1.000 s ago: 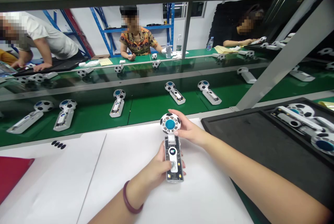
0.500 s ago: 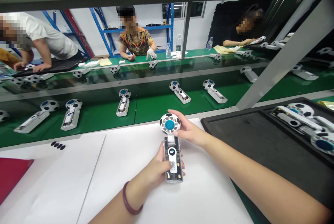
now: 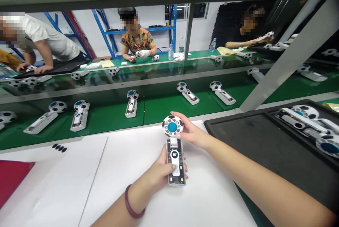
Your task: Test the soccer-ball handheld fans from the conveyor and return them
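Note:
A handheld device (image 3: 176,177) with a clear-covered circuit body, a small round display showing 100 and a football-patterned head with a blue centre is held upright over white paper (image 3: 209,198). Wrapped round its body from the left is my left hand (image 3: 160,168), the thumb on the round button below the display. My right hand (image 3: 192,131) grips the football-patterned head from the right, its fingers partly hidden behind it. A dark red bracelet (image 3: 129,202) circles my left wrist.
Similar devices lie on the green conveyor (image 3: 156,108) beyond the paper. A black tray (image 3: 238,142) with devices is at right. Several black ovals (image 3: 59,147) and a red sheet (image 3: 13,177) lie left. A slanted metal post (image 3: 286,57) stands right. People work across the line.
The devices on the near green conveyor have shifted right, and those on the far one slightly left. Across the line, a person's gloved hand now holds a device. My hands look the same.

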The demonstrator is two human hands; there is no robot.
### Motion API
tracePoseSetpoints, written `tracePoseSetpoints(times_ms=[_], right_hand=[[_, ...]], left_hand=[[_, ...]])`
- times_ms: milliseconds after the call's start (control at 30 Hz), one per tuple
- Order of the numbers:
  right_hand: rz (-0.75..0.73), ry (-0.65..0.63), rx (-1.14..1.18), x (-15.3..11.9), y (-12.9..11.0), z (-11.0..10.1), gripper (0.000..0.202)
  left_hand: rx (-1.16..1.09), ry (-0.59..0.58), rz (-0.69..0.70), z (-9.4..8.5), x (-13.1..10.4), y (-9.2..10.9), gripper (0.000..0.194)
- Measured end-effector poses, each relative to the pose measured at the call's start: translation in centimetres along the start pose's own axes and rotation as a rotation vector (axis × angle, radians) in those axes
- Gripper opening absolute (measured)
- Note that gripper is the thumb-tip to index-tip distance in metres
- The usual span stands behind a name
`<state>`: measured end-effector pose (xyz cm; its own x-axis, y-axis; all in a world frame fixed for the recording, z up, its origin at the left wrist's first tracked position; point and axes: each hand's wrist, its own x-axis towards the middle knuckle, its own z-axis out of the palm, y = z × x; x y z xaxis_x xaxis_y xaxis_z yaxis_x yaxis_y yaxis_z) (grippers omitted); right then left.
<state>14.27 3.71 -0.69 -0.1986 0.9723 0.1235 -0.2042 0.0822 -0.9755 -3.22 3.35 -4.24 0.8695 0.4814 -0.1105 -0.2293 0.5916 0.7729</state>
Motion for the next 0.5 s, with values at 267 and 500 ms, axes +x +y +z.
tracePoseSetpoints(times_ms=[267,500], right_hand=[[0.115,0.037,0.137,-0.3,0.0,0.1,0.087],[0.487,-0.107,0.146,-2.2,-2.0,3.3,0.047]], left_hand=[[-0.007,0.014,0.0,0.3,-0.1,0.2,0.053],[0.072,-0.156,-0.03,-0.4,-0.9,0.2,0.074]])
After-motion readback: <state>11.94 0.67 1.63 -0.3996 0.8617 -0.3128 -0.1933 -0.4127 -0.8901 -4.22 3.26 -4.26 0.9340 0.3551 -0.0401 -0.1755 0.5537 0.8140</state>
